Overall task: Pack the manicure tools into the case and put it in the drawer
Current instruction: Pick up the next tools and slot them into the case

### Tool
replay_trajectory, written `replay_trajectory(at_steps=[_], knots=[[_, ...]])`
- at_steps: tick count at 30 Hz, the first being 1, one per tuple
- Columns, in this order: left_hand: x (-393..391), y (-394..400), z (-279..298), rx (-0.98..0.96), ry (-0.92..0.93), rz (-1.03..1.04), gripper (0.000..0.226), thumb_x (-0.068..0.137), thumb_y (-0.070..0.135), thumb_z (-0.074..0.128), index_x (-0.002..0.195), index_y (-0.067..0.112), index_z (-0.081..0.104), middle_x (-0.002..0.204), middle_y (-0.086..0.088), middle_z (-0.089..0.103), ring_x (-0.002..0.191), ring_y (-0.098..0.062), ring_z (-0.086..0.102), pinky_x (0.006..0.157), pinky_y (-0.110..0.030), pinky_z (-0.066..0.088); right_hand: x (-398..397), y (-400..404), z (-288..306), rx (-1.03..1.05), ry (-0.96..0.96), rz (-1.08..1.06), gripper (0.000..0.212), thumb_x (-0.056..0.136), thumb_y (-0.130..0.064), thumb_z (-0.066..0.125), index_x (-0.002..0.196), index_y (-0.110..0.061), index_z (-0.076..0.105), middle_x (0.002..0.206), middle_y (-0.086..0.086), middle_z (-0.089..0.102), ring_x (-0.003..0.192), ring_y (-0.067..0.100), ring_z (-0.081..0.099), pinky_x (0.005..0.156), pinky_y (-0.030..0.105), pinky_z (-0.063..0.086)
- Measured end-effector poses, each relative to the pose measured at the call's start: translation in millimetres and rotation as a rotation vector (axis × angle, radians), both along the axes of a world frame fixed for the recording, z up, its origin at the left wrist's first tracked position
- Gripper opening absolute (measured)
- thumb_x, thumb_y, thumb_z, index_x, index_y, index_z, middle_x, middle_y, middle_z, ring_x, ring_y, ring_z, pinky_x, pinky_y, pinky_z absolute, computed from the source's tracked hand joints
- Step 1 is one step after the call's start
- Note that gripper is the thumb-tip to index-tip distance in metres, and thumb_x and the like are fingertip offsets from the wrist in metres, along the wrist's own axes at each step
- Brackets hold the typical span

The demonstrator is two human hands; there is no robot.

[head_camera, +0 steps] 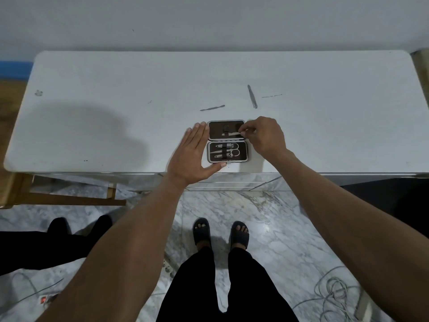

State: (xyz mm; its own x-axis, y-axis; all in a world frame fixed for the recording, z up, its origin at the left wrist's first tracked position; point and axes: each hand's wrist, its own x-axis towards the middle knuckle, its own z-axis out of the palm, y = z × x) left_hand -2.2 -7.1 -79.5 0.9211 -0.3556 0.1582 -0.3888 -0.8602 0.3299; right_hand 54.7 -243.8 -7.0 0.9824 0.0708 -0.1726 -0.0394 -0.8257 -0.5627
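Observation:
A small brown manicure case [241, 159] lies open near the front edge of the white table [116, 89]. Its near half holds clippers and scissors [228, 151] under a strap. My left hand [193, 154] rests flat against the case's left side, thumb along its front edge. At the case's far half, my right hand [264, 134] pinches the end of a thin metal tool [231, 134] and holds it against the lining. Three loose tools lie beyond on the table: a cuticle pusher [212, 108], tweezers [252, 96] and a thin pick [272, 96].
The table stands against a pale wall. Below its front edge is a mirrored drawer front [232, 182]. A wooden frame [69, 198] stands at the left. Cables [334, 291] lie on the marble floor, and another person's dark legs [46, 245] are at the left.

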Motion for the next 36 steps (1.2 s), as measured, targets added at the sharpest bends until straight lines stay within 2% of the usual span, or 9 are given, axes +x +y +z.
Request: replay_trajectory(at_steps=[5,10,16,24,36], knots=[[0,0,1,-0.006,0.004,0.002,0.112,0.092,0.079,0.051,0.164,-0.003,0.025,0.173,-0.017,0.025,0.163,-0.029,0.018,0.134,-0.049,0.018,2,-1,6,-0.15,-0.063,0.074,0.019,0.09,-0.02,0.06,0.094,-0.026,0.077,0.088,0.006,0.069,0.09,0.025,0.061,0.068,0.032,0.048],[-1,0,1,-0.019,-0.001,0.001,0.112,0.092,0.078,0.053,0.164,-0.002,0.025,0.172,-0.018,0.026,0.163,-0.03,0.02,0.133,-0.05,0.02,-2,-2,5,-0.222,-0.111,0.112,0.02,0.095,-0.021,0.056,0.102,-0.025,0.074,0.091,0.008,0.063,0.096,0.028,0.055,0.068,0.037,0.048],[0,-1,1,-0.014,0.004,0.004,0.112,0.092,0.079,0.051,0.164,-0.002,0.025,0.173,-0.017,0.025,0.163,-0.029,0.018,0.134,-0.049,0.018,-3,-11,7,-0.236,-0.143,0.143,0.018,0.095,-0.022,0.057,0.103,-0.023,0.073,0.091,0.009,0.064,0.096,0.029,0.054,0.066,0.035,0.044],[0,0,0,0.006,-0.004,0.003,0.11,0.092,0.078,0.051,0.163,-0.003,0.025,0.173,-0.018,0.024,0.163,-0.029,0.018,0.135,-0.046,0.014,-5,5,7,-0.225,-0.139,0.205,0.02,0.095,-0.021,0.054,0.104,-0.024,0.073,0.094,0.008,0.061,0.1,0.028,0.052,0.068,0.037,0.048],[0,-1,1,-0.011,-0.015,0.007,0.111,0.092,0.078,0.053,0.163,-0.003,0.026,0.172,-0.018,0.026,0.162,-0.03,0.02,0.134,-0.048,0.018,-3,18,3,-0.204,-0.121,0.21,0.021,0.094,-0.023,0.054,0.104,-0.024,0.073,0.095,0.008,0.066,0.096,0.028,0.055,0.069,0.036,0.048]])
